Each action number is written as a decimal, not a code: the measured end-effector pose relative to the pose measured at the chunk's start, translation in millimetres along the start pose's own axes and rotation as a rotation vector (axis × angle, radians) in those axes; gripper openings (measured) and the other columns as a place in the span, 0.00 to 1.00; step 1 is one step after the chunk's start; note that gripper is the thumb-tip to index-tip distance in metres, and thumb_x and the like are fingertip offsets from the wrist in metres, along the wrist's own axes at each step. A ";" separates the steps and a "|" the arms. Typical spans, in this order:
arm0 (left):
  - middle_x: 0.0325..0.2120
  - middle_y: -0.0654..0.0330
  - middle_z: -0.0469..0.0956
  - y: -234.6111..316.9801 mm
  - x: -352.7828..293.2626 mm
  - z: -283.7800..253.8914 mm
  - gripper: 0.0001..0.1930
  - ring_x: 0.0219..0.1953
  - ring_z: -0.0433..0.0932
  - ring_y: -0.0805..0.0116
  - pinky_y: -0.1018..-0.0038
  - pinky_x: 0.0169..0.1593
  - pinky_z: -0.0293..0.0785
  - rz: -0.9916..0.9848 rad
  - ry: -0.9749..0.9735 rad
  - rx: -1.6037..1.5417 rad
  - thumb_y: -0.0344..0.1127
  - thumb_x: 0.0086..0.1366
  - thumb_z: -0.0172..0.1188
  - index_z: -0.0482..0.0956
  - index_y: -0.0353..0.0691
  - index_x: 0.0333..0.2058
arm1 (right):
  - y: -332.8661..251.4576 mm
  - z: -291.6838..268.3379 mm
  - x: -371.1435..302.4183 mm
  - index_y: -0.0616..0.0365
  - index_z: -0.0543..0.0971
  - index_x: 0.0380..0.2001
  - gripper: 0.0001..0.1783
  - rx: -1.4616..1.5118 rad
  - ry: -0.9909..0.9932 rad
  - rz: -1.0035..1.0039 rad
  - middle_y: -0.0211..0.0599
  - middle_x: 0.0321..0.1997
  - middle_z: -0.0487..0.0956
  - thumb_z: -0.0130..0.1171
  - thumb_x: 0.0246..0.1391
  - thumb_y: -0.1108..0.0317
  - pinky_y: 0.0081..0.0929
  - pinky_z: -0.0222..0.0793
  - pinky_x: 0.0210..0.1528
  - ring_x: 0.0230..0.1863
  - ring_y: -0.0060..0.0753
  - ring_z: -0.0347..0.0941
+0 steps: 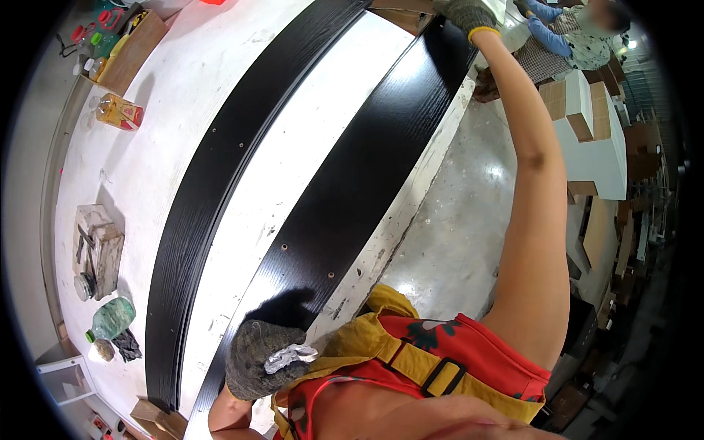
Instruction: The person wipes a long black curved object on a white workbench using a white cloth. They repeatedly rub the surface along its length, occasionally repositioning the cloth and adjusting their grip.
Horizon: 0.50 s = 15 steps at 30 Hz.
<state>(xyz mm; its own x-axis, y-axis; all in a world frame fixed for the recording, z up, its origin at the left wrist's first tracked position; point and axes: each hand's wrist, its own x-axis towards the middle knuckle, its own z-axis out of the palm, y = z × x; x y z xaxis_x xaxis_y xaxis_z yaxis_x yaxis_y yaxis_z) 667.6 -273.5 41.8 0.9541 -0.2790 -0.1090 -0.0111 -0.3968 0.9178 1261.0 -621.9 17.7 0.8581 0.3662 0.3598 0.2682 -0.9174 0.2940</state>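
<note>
Workshop, black wood-grained boards [374, 147], white worktable [183, 81], stacked panels [601, 165], grey floor [458, 220]

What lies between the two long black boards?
The head view shows only speckled white tabletop between the left board and the right board, with brown cardboard beyond its far edge.

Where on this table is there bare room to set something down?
Two patches of the table look bare: the wide one between the orange bottle and the left board, and the strip between that and the right board. The table's left side is crowded, with the green bottle, black scrap and block close together.
</note>
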 end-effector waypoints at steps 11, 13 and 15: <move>0.40 0.52 0.83 14.5 6.9 0.4 0.23 0.40 0.82 0.56 0.64 0.45 0.77 -0.039 0.057 -0.013 0.38 0.45 0.78 0.84 0.36 0.40 | -97.4 -106.2 -102.2 0.48 0.80 0.48 0.18 0.154 -0.126 -0.279 0.38 0.44 0.82 0.58 0.61 0.51 0.30 0.76 0.44 0.44 0.37 0.80; 0.33 0.53 0.84 13.8 3.4 3.4 0.19 0.36 0.82 0.56 0.64 0.41 0.76 0.015 0.113 0.049 0.38 0.46 0.76 0.85 0.38 0.37 | -61.0 -65.7 -55.7 0.53 0.85 0.30 0.19 0.313 -0.060 0.178 0.48 0.28 0.82 0.51 0.61 0.53 0.44 0.75 0.39 0.33 0.51 0.82; 0.33 0.53 0.84 9.4 6.3 3.0 0.19 0.36 0.82 0.57 0.64 0.41 0.76 0.025 0.091 -0.002 0.38 0.46 0.76 0.85 0.37 0.37 | 1.5 -0.5 -6.5 0.52 0.85 0.29 0.20 -0.016 0.127 0.083 0.51 0.30 0.83 0.50 0.61 0.53 0.47 0.75 0.37 0.35 0.50 0.82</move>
<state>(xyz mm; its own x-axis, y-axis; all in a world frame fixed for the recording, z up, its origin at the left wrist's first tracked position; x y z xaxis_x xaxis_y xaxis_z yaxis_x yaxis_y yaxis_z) 672.6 -281.6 48.6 0.9767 -0.2084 -0.0515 -0.0345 -0.3890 0.9206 1255.6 -625.6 16.3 0.8144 0.3068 0.4926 0.1905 -0.9431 0.2725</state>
